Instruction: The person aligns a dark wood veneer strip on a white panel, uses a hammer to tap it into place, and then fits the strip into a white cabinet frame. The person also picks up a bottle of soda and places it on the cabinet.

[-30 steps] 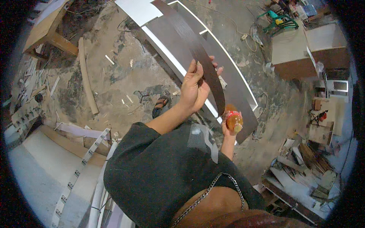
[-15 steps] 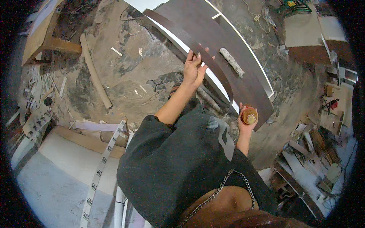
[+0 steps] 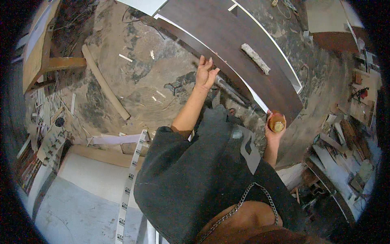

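A long dark brown panel [image 3: 215, 30] with white edges stretches across the upper middle. Along its near edge runs a thin dark brown strip [image 3: 233, 76], and a white line shows between the two. My left hand [image 3: 206, 76] grips this strip near its middle, fingers curled at its edge and one fingertip showing beyond it. My right hand [image 3: 274, 132], at the panel's near right end, is wrapped round an amber jar [image 3: 277, 122] whose round end faces up. On the panel lies a whitish fuzzy roller sleeve [image 3: 255, 59].
A brown tube [image 3: 105, 83] lies on the dusty floor to the left, near a wooden frame [image 3: 61, 63]. Pale boards [image 3: 89, 171] and a printed white strip [image 3: 129, 187] are at lower left. Scrap wood [image 3: 351, 142] is piled at right.
The strip has dropped from over the panel's top to along its near edge, with my left hand on it. My right hand keeps the jar. The whole view has shifted slightly.
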`<control>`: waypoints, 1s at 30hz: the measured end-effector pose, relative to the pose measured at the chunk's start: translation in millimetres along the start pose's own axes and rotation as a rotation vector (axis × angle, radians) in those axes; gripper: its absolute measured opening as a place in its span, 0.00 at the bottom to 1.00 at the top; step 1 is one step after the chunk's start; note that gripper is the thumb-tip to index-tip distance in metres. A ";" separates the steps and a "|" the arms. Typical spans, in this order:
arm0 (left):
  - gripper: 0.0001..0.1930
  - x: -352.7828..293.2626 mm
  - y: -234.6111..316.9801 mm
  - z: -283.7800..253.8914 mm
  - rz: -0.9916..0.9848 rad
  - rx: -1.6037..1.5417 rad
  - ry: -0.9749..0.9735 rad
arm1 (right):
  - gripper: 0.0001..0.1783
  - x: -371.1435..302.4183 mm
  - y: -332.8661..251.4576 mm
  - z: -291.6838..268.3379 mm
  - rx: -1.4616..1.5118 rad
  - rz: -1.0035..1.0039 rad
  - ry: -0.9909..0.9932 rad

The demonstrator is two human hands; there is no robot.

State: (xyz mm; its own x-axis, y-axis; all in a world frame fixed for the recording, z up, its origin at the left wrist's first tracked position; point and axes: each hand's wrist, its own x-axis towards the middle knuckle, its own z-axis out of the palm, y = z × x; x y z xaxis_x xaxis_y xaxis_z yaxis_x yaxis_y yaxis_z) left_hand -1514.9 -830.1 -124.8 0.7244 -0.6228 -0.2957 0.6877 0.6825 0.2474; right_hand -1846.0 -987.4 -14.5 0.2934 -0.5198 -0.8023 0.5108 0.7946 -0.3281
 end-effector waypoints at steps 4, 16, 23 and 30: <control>0.21 1.5 7.1 -4.2 -0.030 0.041 0.038 | 0.31 -2.3 8.4 9.0 0.029 0.004 0.048; 0.24 7.9 13.7 -6.7 -0.113 -0.057 0.214 | 0.33 -0.9 28.5 28.7 -0.017 -0.031 0.129; 0.24 4.3 11.5 -13.7 -0.158 -0.063 0.189 | 0.30 0.9 37.1 39.4 -0.031 -0.033 0.121; 0.18 -3.1 9.5 -23.5 -0.197 0.061 0.250 | 0.28 10.2 43.4 22.8 -0.048 -0.074 0.115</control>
State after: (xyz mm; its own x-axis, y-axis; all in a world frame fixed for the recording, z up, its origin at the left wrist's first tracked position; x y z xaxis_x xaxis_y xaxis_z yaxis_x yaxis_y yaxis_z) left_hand -1511.7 -812.7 -143.2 0.5482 -0.6218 -0.5593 0.8206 0.5292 0.2159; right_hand -1802.4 -965.4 -25.5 0.1602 -0.5399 -0.8263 0.4878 0.7711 -0.4092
